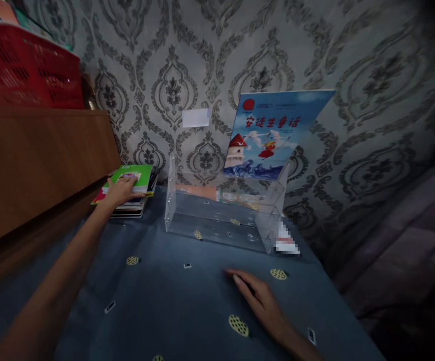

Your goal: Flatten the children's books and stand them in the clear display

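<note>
My left hand (121, 190) is at a stack of books (129, 208) on the left of the table. Its fingers lie across the cover of the top green book (144, 173), and the thumb is at its near edge. Low in front, my right hand (260, 301) holds nothing, with its index finger stretched out and the thumb slightly apart. Beyond it stands a clear acrylic rack (213, 228). A blue storybook (266, 133) with red Chinese lettering stands upright at the rack's back right, leaning back.
A patterned dark blue cloth (157, 306) covers the table. To the left is a wooden cabinet (40, 165) with a red plastic basket (29, 65) on top. Papered wall rises behind, bearing a small white label (195, 118). A blurred-out white item (287, 240) lies right of the rack.
</note>
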Demonstrator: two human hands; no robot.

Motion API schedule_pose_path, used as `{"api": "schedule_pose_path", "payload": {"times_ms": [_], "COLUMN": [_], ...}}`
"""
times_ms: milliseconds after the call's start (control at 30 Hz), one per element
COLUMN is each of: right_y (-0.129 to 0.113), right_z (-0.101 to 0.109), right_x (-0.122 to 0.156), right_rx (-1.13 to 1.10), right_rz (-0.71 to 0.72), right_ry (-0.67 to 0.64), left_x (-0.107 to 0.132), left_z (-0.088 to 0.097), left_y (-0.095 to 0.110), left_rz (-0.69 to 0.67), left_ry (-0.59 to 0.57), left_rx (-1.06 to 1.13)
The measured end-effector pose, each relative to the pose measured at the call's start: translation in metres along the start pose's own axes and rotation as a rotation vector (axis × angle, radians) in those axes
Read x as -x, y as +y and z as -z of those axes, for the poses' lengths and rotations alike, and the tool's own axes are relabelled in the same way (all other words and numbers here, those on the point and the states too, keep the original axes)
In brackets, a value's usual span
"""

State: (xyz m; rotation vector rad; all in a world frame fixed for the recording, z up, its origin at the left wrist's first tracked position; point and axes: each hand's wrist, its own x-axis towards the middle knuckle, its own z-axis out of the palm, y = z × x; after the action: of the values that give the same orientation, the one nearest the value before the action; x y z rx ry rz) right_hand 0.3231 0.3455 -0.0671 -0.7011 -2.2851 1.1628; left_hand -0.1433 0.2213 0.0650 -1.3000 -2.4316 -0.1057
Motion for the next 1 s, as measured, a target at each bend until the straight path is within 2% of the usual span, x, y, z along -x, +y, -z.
{"api": "schedule_pose_path", "payload": {"times_ms": [467, 667, 767, 900, 1000], "right_y": [-0.005, -0.005, -0.004, -0.002, -0.001], "right_z": [0.001, 0.003, 0.002, 0.000, 0.001], "right_x": [0.001, 0.004, 0.004, 0.003, 0.003], "right_rx": [-0.031, -0.009, -0.015, -0.019, -0.006], "right_rz": [0.040, 0.039, 0.045, 0.041, 0.026], "right_ry": [-0.012, -0.019, -0.013, -0.016, -0.040], "left_x": [0.009, 0.029, 0.044, 0.057, 0.057], "left_z": [0.018, 0.028, 0.032, 0.031, 0.026], "left_y": [-0.002, 0.003, 0.007, 0.007, 0.005], "left_rz": [-0.057, -0.161, -0.202, -0.251, -0.236], "left_ry": [-0.009, -0.005, 0.039, 0.104, 0.087], "left_rx": [-0.115, -0.169, -0.174, -0.191, -0.212]}}
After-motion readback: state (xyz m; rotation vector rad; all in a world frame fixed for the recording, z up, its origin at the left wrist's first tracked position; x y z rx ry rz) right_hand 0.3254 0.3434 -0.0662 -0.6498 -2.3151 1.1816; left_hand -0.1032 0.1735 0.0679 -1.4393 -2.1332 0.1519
